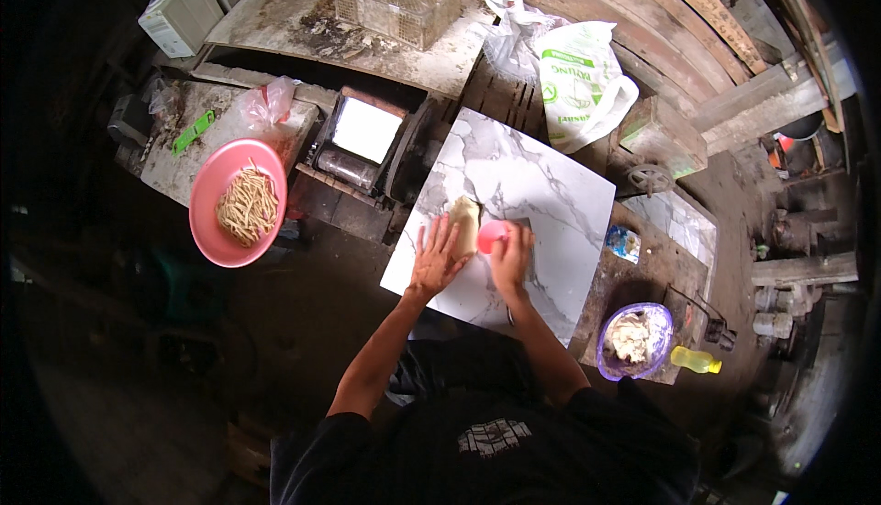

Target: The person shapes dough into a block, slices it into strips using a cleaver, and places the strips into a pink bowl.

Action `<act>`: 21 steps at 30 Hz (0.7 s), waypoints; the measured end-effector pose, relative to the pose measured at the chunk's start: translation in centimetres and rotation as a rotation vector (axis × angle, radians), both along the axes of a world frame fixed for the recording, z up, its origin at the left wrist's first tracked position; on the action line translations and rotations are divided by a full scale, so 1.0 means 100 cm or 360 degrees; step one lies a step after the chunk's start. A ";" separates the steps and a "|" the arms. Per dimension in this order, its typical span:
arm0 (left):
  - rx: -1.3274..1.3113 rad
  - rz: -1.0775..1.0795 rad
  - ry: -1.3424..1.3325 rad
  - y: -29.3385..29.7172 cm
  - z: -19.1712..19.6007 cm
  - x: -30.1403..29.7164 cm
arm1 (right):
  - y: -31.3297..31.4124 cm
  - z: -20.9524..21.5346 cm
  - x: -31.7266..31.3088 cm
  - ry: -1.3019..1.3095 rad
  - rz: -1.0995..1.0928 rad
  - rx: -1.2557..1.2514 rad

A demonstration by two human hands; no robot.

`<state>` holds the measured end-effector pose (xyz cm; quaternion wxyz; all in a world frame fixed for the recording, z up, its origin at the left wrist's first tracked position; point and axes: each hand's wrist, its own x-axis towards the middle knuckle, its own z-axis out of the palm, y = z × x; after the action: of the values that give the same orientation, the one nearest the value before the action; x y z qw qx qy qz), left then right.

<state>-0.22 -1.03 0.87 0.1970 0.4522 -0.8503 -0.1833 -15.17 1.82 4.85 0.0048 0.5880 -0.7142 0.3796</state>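
Observation:
A pale, flattened strip of dough (466, 222) lies on a white marble-patterned board (560, 195). My left hand (437, 259) rests flat beside it, fingers spread and touching its left edge. Between the fingers of my right hand (510, 262) is a small pink rounded piece, perhaps a cup or scraper (491, 235), against the dough's right side. Partly covered by that hand, a grey flat rectangular thing (527, 271) shows at its right; its kind cannot be made out.
At left, a pink basin (204, 230) holds cut dough strips, near a roller machine (349, 167). White plastic bags (583, 83) stand beyond the board. On the right are a purple bowl (663, 308) with pale dough and a yellow bottle (695, 360). A plastic crate (399, 9) sits far back.

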 end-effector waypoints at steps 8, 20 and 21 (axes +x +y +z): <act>-0.0182 -0.0072 -0.0100 -0.007 -0.006 -0.011 | -0.002 0.022 -0.027 -0.0150 -0.0210 -0.0075; -0.0126 -0.0092 -0.0152 0.000 -0.003 0.006 | -0.010 -0.016 -0.041 -0.0588 -0.0588 0.0000; -0.0094 -0.0087 -0.0147 0.001 -0.003 0.005 | -0.012 -0.017 -0.041 -0.0602 -0.0610 0.0012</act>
<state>0.27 -0.92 0.58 0.1658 0.4307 -0.8756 -0.1424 -19.26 0.59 3.10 -0.0591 0.3607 -0.8021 0.4722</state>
